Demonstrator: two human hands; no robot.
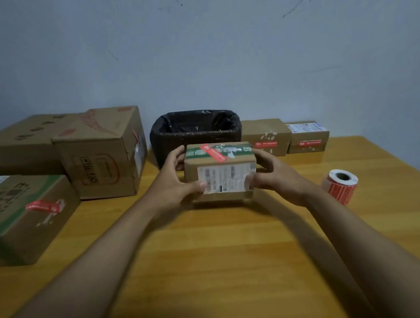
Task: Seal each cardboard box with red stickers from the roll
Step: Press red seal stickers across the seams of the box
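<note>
— Wooden table (215,273) is filling the near view, orange-brown, and both bare forearms are reaching out across it toward a pale blue wall. What are the hands doing?

— Both are gripping a small cardboard box (220,173) between them. The left hand (172,180) is curling round its left end, thumb lying on the front face beside a white shipping label (225,178), the other fingers wrapping behind the far edge. The right hand (279,175) is mirroring it on the right end, thumb pressing the label's right edge, fingers bent round the side. Whether the box is resting on the wood or being held just above it, I cannot tell.

— Is it sealed?

— A red sticker (213,153) is lying slantwise across the green band on its top, just past the left fingertips.

— And the roll?

— The sticker roll (341,184) is sitting on the table to the right of the right wrist, apart from it, white core facing up.

— Left of the left hand?

— A box with green print (22,218) is sitting there, a red sticker on its top. Farther back are two bigger cartons (74,151), side by side.

— Beyond the fingers?

— A black-lined basket (196,132) is standing right behind the held box. To its right, two small boxes (286,136) with red stickers on their fronts are sitting against the wall.
</note>
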